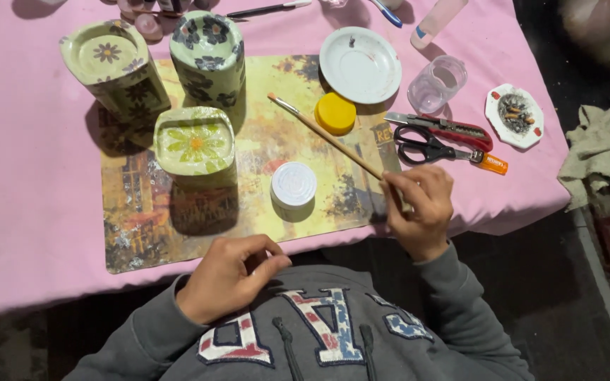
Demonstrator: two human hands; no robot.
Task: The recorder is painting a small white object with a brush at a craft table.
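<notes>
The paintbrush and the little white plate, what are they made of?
The paintbrush in the right hand looks like bare pale wood with a silvery metal collar below the bristles. The white plate looks like glazed ceramic or plastic; its smooth sheen leaves that open.

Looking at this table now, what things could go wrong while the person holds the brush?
1. The long wooden paintbrush in the right hand points over the yellow round lid; a swing might knock the clear plastic cup.
2. The open black-handled scissors lie near that hand.
3. The white ashtray sits near the table edge and may fall.
</notes>
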